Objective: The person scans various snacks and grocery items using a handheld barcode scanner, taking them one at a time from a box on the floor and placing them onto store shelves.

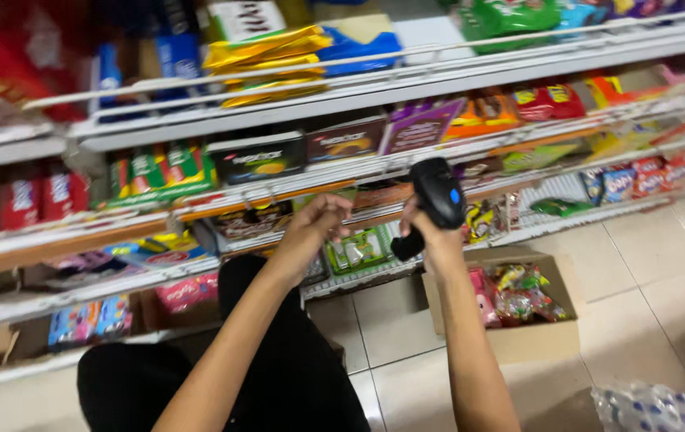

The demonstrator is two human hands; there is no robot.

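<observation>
The fingers of the right hand (426, 232) are wrapped narrowly around the grip of a black handheld scanner (436, 196), whose head, marked by a small blue spot, is held up just above the hand at about 12 o'clock. The lower end of the grip is seen protruding below the hand at about 7 o'clock.

The left hand (320, 222) is held near the scanner, at about 9 o'clock from it, without touching it. Its fingers are curled in narrowly; whether something small is pinched between them cannot be told, as the frame is blurred there.

Behind both hands, a green packet (361, 250) is seen lying on a low shelf (454, 218), between the two wrists. At about 10 o'clock from the left hand, dark biscuit boxes (256, 158) are stood on a higher shelf, with green boxes (165, 170) beside them farther at 9 o'clock. Yellow packets (266, 56) are stacked on the top shelf at 12 o'clock.

At about 4 o'clock from the right hand, an open cardboard box (538, 340) is set on the tiled floor (646, 272), filled with colourful wrapped sweets (518, 292). A bundle of plastic bottles (646, 408) is seen at the lower edge, at 5 o'clock.

The person's dark-clad knees (294, 368) are seen beneath the forearms.
</observation>
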